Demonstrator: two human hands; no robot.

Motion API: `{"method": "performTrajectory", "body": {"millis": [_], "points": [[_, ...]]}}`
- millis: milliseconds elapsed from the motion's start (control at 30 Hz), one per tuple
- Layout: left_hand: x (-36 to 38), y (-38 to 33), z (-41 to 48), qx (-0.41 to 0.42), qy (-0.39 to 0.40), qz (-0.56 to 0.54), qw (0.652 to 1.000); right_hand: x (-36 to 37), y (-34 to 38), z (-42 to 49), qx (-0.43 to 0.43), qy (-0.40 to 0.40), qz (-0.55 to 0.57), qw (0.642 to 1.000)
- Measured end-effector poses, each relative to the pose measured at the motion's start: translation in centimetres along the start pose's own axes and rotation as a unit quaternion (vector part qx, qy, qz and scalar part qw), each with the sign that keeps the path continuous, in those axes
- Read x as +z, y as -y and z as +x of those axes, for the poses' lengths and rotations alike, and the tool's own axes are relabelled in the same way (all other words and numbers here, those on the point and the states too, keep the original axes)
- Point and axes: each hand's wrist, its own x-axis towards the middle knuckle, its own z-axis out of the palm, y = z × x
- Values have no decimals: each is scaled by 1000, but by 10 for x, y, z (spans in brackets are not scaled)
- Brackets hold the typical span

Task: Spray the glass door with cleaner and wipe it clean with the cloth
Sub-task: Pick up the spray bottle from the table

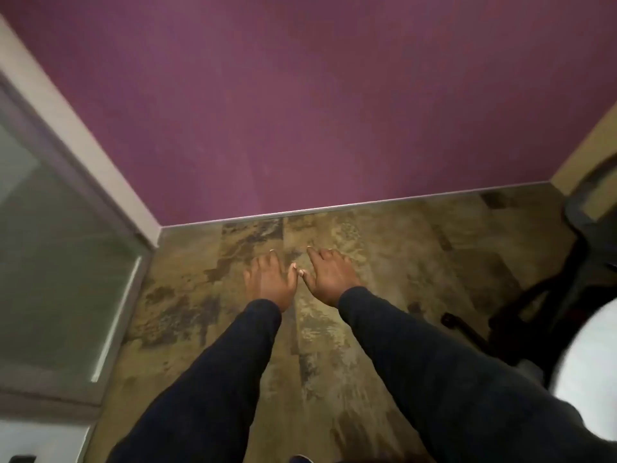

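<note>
Dark sleeves (207, 379) reach forward over the mottled brown floor (384, 235). Left hand (270, 282) and right hand (329, 279) hover palm-down with fingers loosely spread, holding nothing, thumbs nearly touching. The glass door (60, 245) stands at far left, well apart from both hands, beside the purple wall (317, 95).

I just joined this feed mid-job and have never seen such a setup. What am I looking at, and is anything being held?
There is no machine here: a person wears one camera on the head, looking forward and down. The left hand and right hand reach out side by side above the brown floor, fingers relaxed, holding nothing. The glass door stands at the left, beside a purple wall. No spray bottle or cloth shows in view.
</note>
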Motion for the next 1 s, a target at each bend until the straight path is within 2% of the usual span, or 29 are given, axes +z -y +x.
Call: {"method": "performTrajectory", "body": {"millis": [333,567,800,1000], "points": [[28,-160,-57,124,40,20,991,-27,-146,-102,91,-29,-4,995],[55,-269,-104,220,83,48,971,-40,-235,-180,149,-44,21,988],[71,-343,-133,356,112,36,927,-45,-288,-244,254,-65,47,964],[87,-391,-146,453,142,31,879,-34,-313,-290,367,-92,59,924]]}}
